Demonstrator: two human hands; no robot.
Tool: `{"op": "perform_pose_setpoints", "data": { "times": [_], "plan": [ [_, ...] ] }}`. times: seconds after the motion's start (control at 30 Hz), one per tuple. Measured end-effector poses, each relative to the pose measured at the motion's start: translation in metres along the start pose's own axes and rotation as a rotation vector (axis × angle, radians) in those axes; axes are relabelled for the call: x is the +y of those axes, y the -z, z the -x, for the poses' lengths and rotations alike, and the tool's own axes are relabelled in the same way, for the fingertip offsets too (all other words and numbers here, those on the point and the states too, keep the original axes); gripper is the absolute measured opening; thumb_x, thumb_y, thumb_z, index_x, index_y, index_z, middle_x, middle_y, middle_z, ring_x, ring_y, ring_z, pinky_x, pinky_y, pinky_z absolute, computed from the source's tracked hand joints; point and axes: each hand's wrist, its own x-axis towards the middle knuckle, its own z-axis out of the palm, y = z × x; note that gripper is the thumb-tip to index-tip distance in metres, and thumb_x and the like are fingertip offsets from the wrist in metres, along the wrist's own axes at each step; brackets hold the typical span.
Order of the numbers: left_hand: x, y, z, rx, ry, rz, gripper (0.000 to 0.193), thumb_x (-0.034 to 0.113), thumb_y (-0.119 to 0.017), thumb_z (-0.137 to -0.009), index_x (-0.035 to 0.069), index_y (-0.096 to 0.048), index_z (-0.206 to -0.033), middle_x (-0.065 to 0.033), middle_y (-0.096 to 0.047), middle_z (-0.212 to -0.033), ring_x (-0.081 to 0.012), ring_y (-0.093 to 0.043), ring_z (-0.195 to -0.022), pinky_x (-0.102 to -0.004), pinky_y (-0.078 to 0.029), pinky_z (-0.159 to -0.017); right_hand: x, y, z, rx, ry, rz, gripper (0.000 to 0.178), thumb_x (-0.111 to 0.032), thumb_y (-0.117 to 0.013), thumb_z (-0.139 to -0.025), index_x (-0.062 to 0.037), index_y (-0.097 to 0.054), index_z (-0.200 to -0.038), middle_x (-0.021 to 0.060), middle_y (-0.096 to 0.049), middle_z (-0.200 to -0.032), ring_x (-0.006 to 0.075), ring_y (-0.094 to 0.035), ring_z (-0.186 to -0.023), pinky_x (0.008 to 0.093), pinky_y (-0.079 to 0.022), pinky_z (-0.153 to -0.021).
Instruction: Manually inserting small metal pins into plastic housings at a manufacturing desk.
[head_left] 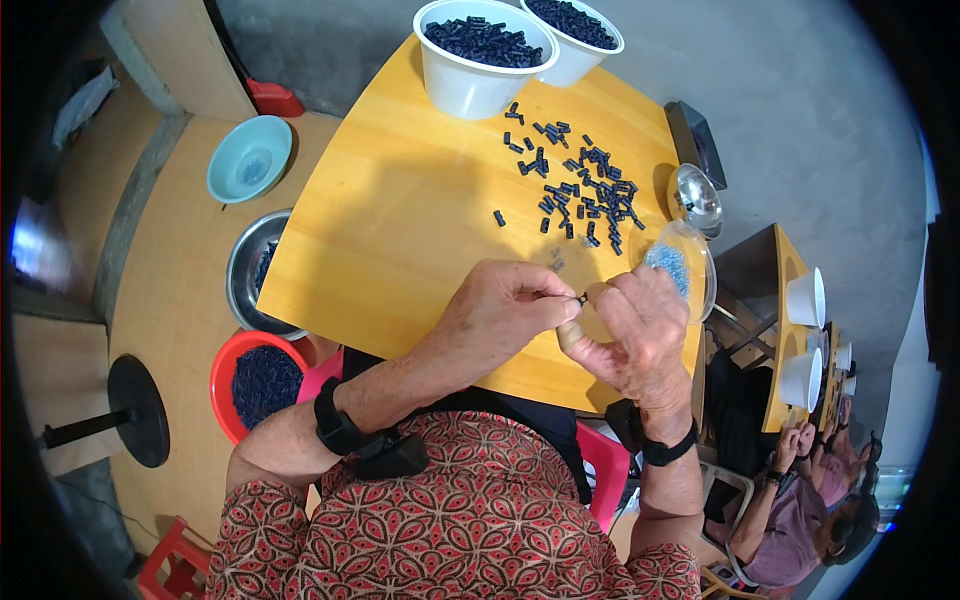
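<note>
Left hand [495,308] clamps a black piece [582,299] between fingertips, just right of frame centre, probably for fine control; right hand [640,330] curls close beside it, grip unclear. Loose pieces [605,190] lie higher on the surface [340,230], likely within easy reach.

1. A red dustpan [275,98] is seen left of the table's [350,220] far left corner.
2. A black round-based stand [140,412] is placed well left of the near left corner.
3. A black box [697,143] is set by the right edge.
</note>
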Motion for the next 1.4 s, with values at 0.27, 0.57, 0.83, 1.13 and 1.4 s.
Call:
{"op": "perform_pose_setpoints", "data": {
  "times": [0.27, 0.57, 0.83, 1.13, 1.4],
  "plan": [
    [-0.003, 0.006, -0.006, 0.010, 0.026, -0.088, 0.012, 0.010, -0.066, -0.087, -0.001, -0.069, -0.088, 0.0020, -0.063, -0.081, -0.0032, -0.054, -0.078, -0.0215, -0.045, -0.071, 0.002, -0.011, -0.003, 0.000, 0.038, -0.020, 0.021, -0.010, -0.076, -0.062, -0.0083, -0.055, -0.064, 0.0034, -0.045, -0.059, 0.0210, -0.047, -0.056, 0.0346, -0.034, -0.052],
    [0.007, 0.024, 0.000, 0.023, 0.032, -0.074, 0.011, 0.010, -0.066, -0.088, 0.000, -0.070, -0.092, 0.0007, -0.066, -0.085, -0.0051, -0.058, -0.081, -0.0221, -0.047, -0.074, -0.008, -0.012, -0.006, -0.046, -0.030, -0.050, 0.022, -0.013, -0.076, -0.069, -0.0063, -0.055, -0.070, 0.0073, -0.047, -0.064, 0.0252, -0.049, -0.060, 0.0374, -0.037, -0.055],
    [0.065, 0.165, 0.064, 0.805, -0.364, -0.172, 0.015, 0.013, -0.069, -0.088, 0.001, -0.071, -0.098, -0.0037, -0.070, -0.093, -0.0103, -0.063, -0.086, -0.0251, -0.049, -0.079, -0.008, 0.008, 0.010, -0.008, -0.200, 0.010, 0.014, -0.003, -0.069, -0.076, 0.0008, -0.062, -0.088, 0.0142, -0.051, -0.072, 0.0318, -0.051, -0.068, 0.0411, -0.042, -0.063],
    [0.000, 0.286, 0.128, 1.281, -0.066, -0.814, 0.039, 0.013, -0.067, -0.088, -0.003, -0.060, -0.123, -0.0086, -0.068, -0.105, -0.0156, -0.063, -0.094, -0.0292, -0.050, -0.089, -0.010, -0.002, 0.020, -0.075, -0.277, -0.001, 0.012, 0.001, -0.067, -0.078, 0.0023, -0.062, -0.088, 0.0155, -0.054, -0.075, 0.0328, -0.053, -0.070, 0.0409, -0.042, -0.064],
    [0.007, 0.209, 0.113, 0.860, -0.060, -0.247, 0.032, 0.014, -0.065, -0.091, -0.002, -0.062, -0.119, -0.0082, -0.066, -0.109, -0.0144, -0.061, -0.100, -0.0282, -0.048, -0.090, -0.012, 0.003, 0.050, -0.174, -0.311, 0.018, 0.011, 0.000, -0.067, -0.076, -0.0006, -0.061, -0.085, 0.0162, -0.053, -0.074, 0.0342, -0.053, -0.071, 0.0428, -0.043, -0.063]
  ]
}}
